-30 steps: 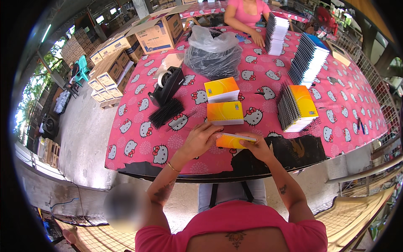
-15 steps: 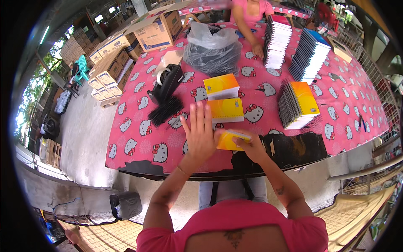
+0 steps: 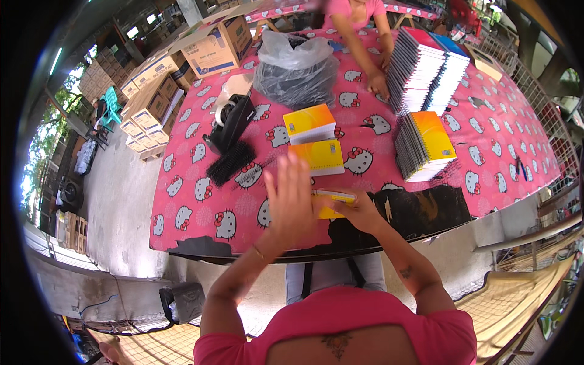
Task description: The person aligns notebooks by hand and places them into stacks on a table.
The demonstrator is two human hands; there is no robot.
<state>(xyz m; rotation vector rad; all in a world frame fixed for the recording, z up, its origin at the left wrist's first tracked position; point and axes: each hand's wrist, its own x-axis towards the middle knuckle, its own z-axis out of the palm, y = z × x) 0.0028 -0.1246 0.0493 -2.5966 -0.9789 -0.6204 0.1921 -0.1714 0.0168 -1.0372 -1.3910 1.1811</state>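
My left hand (image 3: pixel 292 198) is raised above the table edge with its fingers spread, holding nothing. My right hand (image 3: pixel 359 213) grips a small yellow notebook (image 3: pixel 331 204) lying at the near edge of the pink patterned tablecloth (image 3: pixel 201 188). Just beyond it lie two more yellow spiral notebooks, one (image 3: pixel 324 157) close and one (image 3: pixel 310 123) farther back. A black comb-like binding strip (image 3: pixel 230 162) lies to the left of my left hand.
A stack of yellow-covered spiral notebooks (image 3: pixel 424 146) stands to the right, taller stacks (image 3: pixel 426 70) behind it. A black tape dispenser (image 3: pixel 232 121) and a bagged black bundle (image 3: pixel 295 70) sit farther back. Another person's hand (image 3: pixel 378 84) rests across the table. Cardboard boxes (image 3: pixel 213 45) stand left.
My left hand has lifted off the yellow notebook and opened flat above it. My right hand stays on the notebook.
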